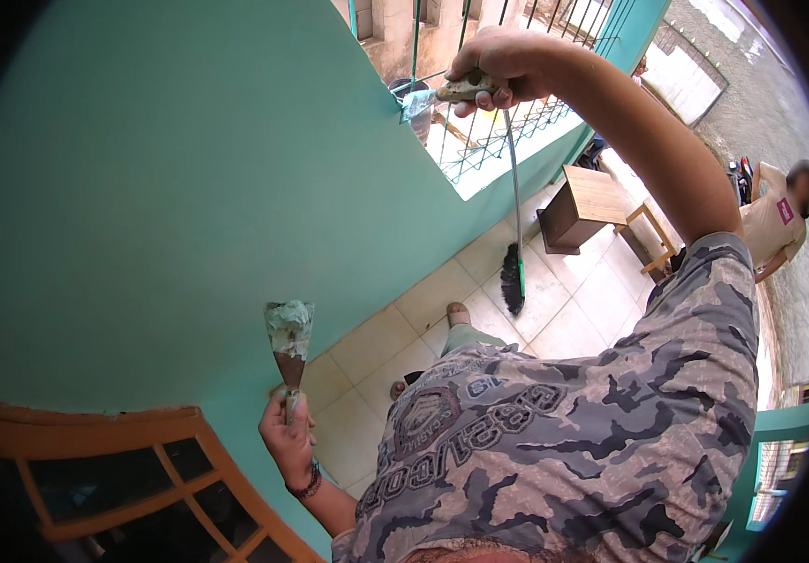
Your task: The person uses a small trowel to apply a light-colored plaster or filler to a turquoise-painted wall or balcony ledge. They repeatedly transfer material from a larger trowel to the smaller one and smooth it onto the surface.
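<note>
Head view: right hand (496, 73) closed around the handle of a putty knife (461, 89); its blade, smeared pale blue-green, sits at the left edge of the barred window (479, 155), landmark for these notes. Blade contact with that edge: cannot tell. Left hand (284, 436), well apart from the window toward lower left, grips a second putty knife (290, 368), blade up, carrying thick pale paste (290, 325).

Progress (judgement): the window's edge appears to be the spot in hand. Paste remains on both blades, so the supply is not used up. Green wall (189, 216), left of the window, looks largely even in colour; no bare patch made out. Amount left: cannot tell.

Outward: broom (514, 281) with its head on the tiled floor (353, 375) below the window; wooden cabinet (578, 211) to the window's lower right; another person (775, 220) farther right of it.
</note>
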A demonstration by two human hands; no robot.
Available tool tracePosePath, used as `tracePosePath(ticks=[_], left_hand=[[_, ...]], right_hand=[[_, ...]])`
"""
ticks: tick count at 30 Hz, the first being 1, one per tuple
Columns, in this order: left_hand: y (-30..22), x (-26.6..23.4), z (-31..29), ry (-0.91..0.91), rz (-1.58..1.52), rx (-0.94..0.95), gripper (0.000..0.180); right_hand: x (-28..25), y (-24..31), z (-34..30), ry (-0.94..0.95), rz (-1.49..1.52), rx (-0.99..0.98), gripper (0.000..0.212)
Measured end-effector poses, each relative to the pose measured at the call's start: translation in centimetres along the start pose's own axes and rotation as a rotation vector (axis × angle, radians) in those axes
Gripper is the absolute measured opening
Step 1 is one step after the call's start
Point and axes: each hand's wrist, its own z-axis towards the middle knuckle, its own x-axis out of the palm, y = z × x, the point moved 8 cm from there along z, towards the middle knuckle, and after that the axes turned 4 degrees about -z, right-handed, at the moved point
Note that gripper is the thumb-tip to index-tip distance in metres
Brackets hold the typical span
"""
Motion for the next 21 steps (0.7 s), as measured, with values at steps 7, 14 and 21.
tracePosePath(ticks=[7,14,21], left_hand=[[-0.5,0.0,-0.7,-0.010,0.040,-0.011,0.021],[-0.8,0.6,-1.7,-0.039,0.027,-0.030,0.020],[-1.2,0.9,-2.4,-0.011,0.035,-0.057,0.019]], right_hand=[[-0.1,4.5,5.4,0.295,-0.128,0.119,0.024],[-4.9,6.5,0.8,0.309,-0.062,-0.015,0.033],[-7.9,-6.3,-4.1,-0.336,-0.105,-0.164,0.034]])
